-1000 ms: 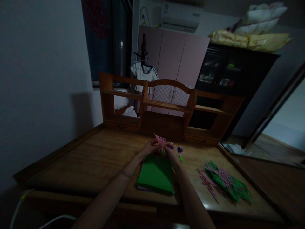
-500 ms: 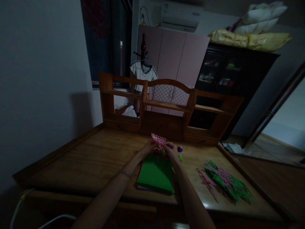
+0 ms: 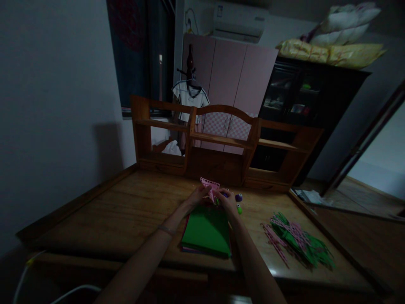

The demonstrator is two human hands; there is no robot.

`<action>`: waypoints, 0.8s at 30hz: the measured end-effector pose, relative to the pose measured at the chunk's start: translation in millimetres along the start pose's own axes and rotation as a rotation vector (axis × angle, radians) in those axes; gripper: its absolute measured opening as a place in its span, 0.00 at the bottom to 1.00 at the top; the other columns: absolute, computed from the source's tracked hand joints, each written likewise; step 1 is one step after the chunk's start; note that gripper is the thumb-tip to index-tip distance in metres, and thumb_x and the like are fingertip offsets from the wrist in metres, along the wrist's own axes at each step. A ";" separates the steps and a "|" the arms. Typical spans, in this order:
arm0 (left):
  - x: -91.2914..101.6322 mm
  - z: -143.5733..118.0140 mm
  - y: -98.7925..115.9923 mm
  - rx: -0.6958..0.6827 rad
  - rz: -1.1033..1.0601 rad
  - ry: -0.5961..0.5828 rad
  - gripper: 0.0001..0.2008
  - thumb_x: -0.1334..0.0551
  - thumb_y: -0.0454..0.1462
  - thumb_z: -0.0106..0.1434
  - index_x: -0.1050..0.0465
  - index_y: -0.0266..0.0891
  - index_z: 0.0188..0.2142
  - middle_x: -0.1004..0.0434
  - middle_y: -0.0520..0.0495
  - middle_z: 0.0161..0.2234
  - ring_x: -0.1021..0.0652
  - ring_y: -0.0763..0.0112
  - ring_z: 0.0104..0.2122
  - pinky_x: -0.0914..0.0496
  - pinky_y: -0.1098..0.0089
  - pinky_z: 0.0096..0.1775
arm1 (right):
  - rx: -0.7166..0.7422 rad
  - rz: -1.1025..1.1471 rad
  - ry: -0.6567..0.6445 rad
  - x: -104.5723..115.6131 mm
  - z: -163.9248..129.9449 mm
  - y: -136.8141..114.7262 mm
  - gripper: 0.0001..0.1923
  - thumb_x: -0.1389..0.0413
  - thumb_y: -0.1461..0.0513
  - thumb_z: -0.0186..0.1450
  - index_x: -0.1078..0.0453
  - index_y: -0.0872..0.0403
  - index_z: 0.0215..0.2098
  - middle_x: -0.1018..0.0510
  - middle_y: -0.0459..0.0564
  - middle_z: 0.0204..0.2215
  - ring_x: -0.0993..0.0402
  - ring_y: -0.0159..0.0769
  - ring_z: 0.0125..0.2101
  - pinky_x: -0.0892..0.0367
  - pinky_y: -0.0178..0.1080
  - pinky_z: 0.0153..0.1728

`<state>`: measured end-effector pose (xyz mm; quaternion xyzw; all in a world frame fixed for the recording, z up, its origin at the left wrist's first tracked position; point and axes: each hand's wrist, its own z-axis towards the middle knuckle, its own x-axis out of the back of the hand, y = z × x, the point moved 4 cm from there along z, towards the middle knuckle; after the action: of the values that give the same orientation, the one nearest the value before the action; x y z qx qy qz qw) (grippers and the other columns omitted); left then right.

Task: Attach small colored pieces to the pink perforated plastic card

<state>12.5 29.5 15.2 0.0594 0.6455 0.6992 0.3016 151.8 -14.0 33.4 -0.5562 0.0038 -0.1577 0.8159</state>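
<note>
Pinched between my two hands is a pink paper piece (image 3: 211, 184) with a row of holes along its upper edge; its lower part is partly covered by fingers. My left hand (image 3: 195, 196) grips it from the left, and my right hand (image 3: 228, 201) from the right. Both are over the far end of a stack of sheets (image 3: 206, 232), green on top with other colours at the edges. Close to my right hand lie a small purple thing (image 3: 238, 197) and a small green thing (image 3: 239, 208), each with a white, eye-like spot.
Toward the right of the wooden desk (image 3: 126, 211) lies a pile of green and pink perforated paper strips (image 3: 297, 240). A wooden shelf unit (image 3: 221, 139) stands along the desk's back edge. White cable (image 3: 77, 289) hangs near the front left.
The pink paper has shifted and tilted slightly between my fingers, and more of its lower part shows. My hands have barely moved, and the rest stays the same.
</note>
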 end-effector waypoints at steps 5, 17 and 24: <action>2.5 -0.7 -0.7 -0.035 0.036 0.000 0.29 0.35 0.53 0.47 0.30 0.31 0.40 0.24 0.42 0.31 0.25 0.69 0.28 0.31 0.71 0.30 | -0.001 -0.016 -0.007 -3.0 0.3 1.9 0.18 0.40 0.49 0.51 0.28 0.57 0.25 0.29 0.45 0.21 0.35 0.31 0.23 0.41 0.32 0.24; 6.3 1.0 1.5 -0.099 0.154 0.059 0.24 0.35 0.52 0.48 0.29 0.31 0.31 0.27 0.46 0.23 0.30 0.77 0.19 0.38 0.77 0.19 | -0.191 0.104 -0.148 -19.5 -10.5 5.4 0.18 0.41 0.51 0.49 0.28 0.56 0.30 0.25 0.47 0.25 0.30 0.35 0.23 0.34 0.33 0.21; 13.1 5.8 1.6 -0.044 0.179 0.137 0.29 0.34 0.53 0.46 0.27 0.30 0.39 0.23 0.41 0.31 0.25 0.70 0.27 0.35 0.77 0.23 | -0.165 0.068 -0.105 -16.4 -6.4 7.9 0.17 0.42 0.52 0.51 0.28 0.57 0.29 0.29 0.45 0.20 0.35 0.30 0.19 0.35 0.32 0.21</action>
<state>4.1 41.0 13.7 0.0622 0.6412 0.7398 0.1943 137.0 -13.0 21.0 -0.6284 -0.0072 -0.0998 0.7714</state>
